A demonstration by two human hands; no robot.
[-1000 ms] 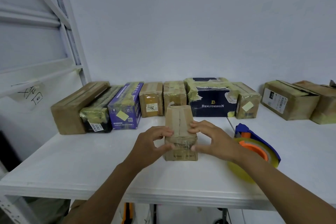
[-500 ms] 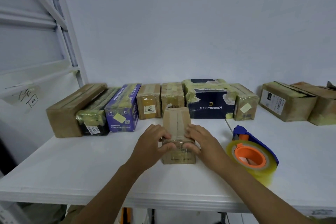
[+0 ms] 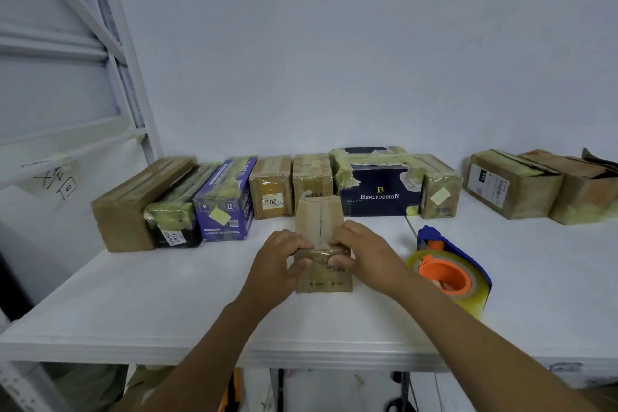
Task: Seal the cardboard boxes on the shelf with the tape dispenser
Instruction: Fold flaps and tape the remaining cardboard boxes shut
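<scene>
step: I'm watching tape being pressed down on the small brown cardboard box [image 3: 322, 221], mid-front on the white shelf [image 3: 167, 294] | left hand [image 3: 277, 264], right hand [image 3: 364, 251]: fingers curling round it, gripping | next, I'm judging: right hand releasing, reaching for the blue-and-orange tape dispenser [image 3: 448, 271] lying just beside

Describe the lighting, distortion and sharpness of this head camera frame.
Head view: soft, even light with only faint shadows; wide-angle distortion bows the shelf edge and tilts the rack upright; mild glare on the small box tape; left hand and right hand slightly blurred.
</scene>
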